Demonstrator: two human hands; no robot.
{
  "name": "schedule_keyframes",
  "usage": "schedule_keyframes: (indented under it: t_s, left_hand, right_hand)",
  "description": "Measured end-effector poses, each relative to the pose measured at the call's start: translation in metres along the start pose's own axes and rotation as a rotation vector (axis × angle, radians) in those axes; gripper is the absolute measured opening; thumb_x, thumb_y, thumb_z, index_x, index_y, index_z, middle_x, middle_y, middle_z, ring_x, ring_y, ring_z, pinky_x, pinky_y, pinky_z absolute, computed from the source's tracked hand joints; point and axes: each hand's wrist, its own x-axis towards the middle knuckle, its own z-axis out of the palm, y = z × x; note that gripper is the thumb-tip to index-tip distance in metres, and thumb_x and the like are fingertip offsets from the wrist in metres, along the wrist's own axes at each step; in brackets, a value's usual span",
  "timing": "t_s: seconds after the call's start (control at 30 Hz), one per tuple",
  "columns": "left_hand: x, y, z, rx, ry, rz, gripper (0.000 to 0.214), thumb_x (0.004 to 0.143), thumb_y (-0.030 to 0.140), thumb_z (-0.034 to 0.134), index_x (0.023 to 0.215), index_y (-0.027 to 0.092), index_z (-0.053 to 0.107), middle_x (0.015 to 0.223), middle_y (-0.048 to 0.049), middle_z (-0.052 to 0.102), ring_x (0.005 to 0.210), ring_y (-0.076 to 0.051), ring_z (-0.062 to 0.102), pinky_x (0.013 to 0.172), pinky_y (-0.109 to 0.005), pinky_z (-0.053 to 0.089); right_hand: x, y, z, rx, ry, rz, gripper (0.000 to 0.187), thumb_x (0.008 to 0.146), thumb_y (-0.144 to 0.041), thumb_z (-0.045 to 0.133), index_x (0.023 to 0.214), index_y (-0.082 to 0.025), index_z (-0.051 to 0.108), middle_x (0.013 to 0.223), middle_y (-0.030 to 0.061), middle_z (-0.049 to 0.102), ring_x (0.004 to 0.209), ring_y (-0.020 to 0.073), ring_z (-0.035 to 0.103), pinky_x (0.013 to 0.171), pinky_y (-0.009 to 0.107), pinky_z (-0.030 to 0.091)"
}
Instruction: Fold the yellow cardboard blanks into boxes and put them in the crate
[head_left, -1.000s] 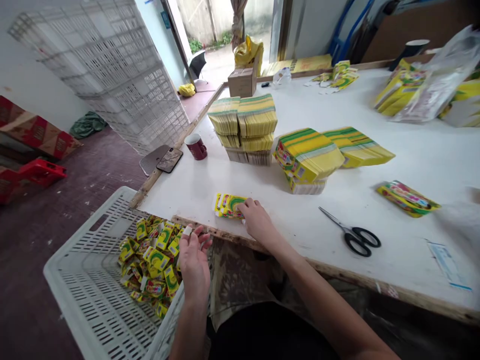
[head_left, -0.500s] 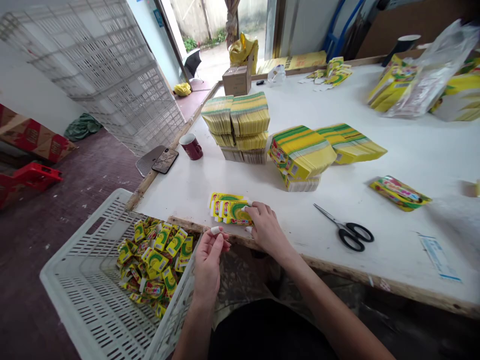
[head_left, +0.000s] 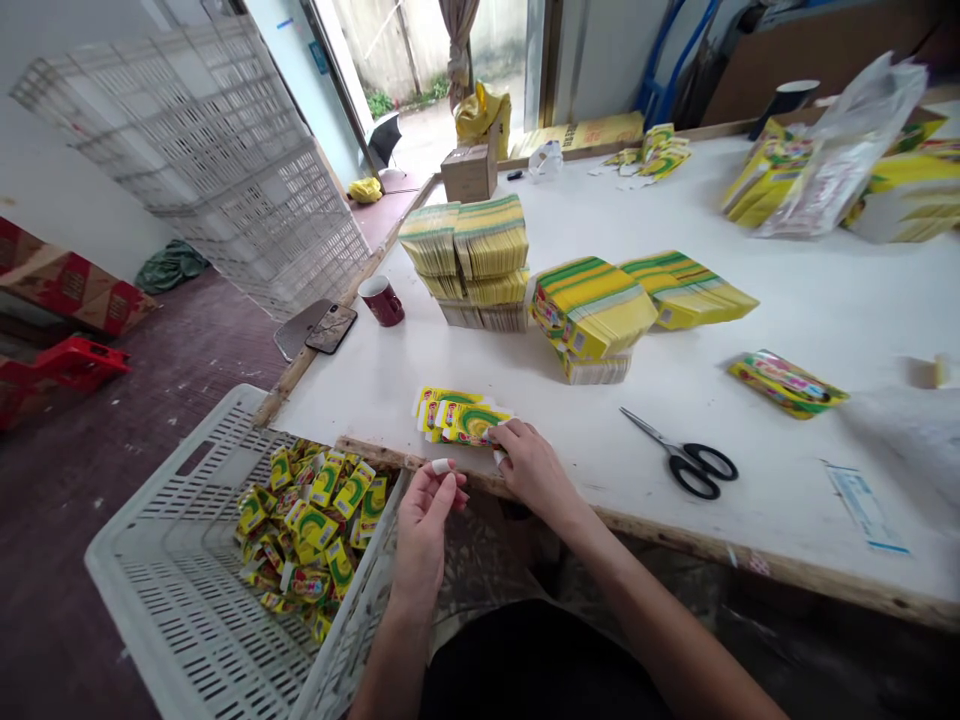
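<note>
**Right hand on carton stack at table edge, left hand empty**

Step in hand, as I read it: taking a flat blank off the small carton stack [head_left: 456, 415]. Stack sits on the table [head_left: 750, 330], left of the scissors [head_left: 681, 462] and right at the near edge.

Right hand [head_left: 536, 470] lies between stack and scissors. Its fingers [head_left: 504, 432] are narrow, taped tips pinched on the stack's scissors-side end, thumb on the near side. Left hand [head_left: 426, 512] is further left of the scissors, just off the table edge. Fingers drawn together against the thumb, nothing visible in them.

Orientation: blanks lie flat, printed face up, slightly fanned. Long axis runs roughly along the table edge, one end pointing toward the scissors, the other toward the crate [head_left: 150, 620]. Crate is far left of the scissors and below table level, with folded boxes [head_left: 315, 520] heaped at its near side.

Next move needs, in my judgement: fingertip grip on the top blank only, with the rest kept from sliding off the edge; the empty left hand is close enough to take the free end
</note>
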Motion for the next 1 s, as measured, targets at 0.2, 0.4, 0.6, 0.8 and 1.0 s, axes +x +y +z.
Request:
schedule_keyframes:
  t_s: [0.2, 0.4, 0.6, 0.8, 1.0]
  left_hand:
    - [-0.001, -0.004, 0.004, 0.018, -0.026, 0.042, 0.039, 0.076, 0.038, 0.067, 0.108, 0.02, 0.058, 0.097, -0.0051, 0.066, 0.076, -0.013, 0.06, 0.068, -0.023, 0.047]
    - [0.0, -0.003, 0.021, -0.276, -0.085, 0.124, 0.043, 0.073, 0.048, 0.067, 0.103, 0.018, 0.061, 0.101, -0.0079, 0.065, 0.103, -0.023, 0.058, 0.09, -0.032, 0.046]
    - [0.007, 0.013, 0.031, -0.571, 0.083, 0.053, 0.041, 0.082, 0.055, 0.049, 0.102, 0.021, 0.062, 0.096, -0.0041, 0.065, 0.096, -0.021, 0.061, 0.087, -0.036, 0.049]
    - [0.006, 0.011, 0.032, -0.537, 0.202, 0.229, 0.047, 0.082, 0.059, 0.043, 0.102, 0.02, 0.062, 0.09, -0.006, 0.065, 0.09, -0.023, 0.062, 0.082, -0.036, 0.05]
    - [0.0, 0.007, 0.031, -0.492, 0.177, 0.247, 0.046, 0.077, 0.062, 0.046, 0.092, 0.021, 0.062, 0.084, -0.0031, 0.058, 0.082, -0.019, 0.058, 0.078, -0.031, 0.05]
  right_hand:
    - [-0.006, -0.017, -0.017, 0.244, 0.306, -0.116, 0.024, 0.082, -0.004, 0.046, 0.095, -0.02, 0.058, 0.093, 0.0069, 0.056, 0.09, 0.0214, 0.052, 0.08, 0.034, 0.046]
    - [-0.031, -0.051, -0.009, 0.332, 0.182, -0.354, 0.026, 0.082, -0.004, 0.044, 0.094, -0.021, 0.059, 0.087, 0.0055, 0.057, 0.081, 0.0198, 0.051, 0.072, 0.033, 0.046]
    - [-0.035, -0.056, -0.002, 0.505, 0.125, -0.264, 0.03, 0.078, -0.005, 0.05, 0.103, -0.02, 0.055, 0.1, 0.0081, 0.052, 0.094, 0.0215, 0.05, 0.083, 0.035, 0.046]
    - [-0.035, -0.064, 0.004, 0.625, 0.086, -0.115, 0.038, 0.073, 0.001, 0.046, 0.104, -0.021, 0.052, 0.101, 0.0066, 0.053, 0.096, 0.0213, 0.05, 0.084, 0.033, 0.043]
    - [-0.039, -0.073, 0.008, 0.798, 0.063, 0.051, 0.019, 0.076, -0.013, 0.058, 0.089, -0.021, 0.047, 0.079, -0.001, 0.05, 0.069, 0.0147, 0.047, 0.063, 0.025, 0.04]
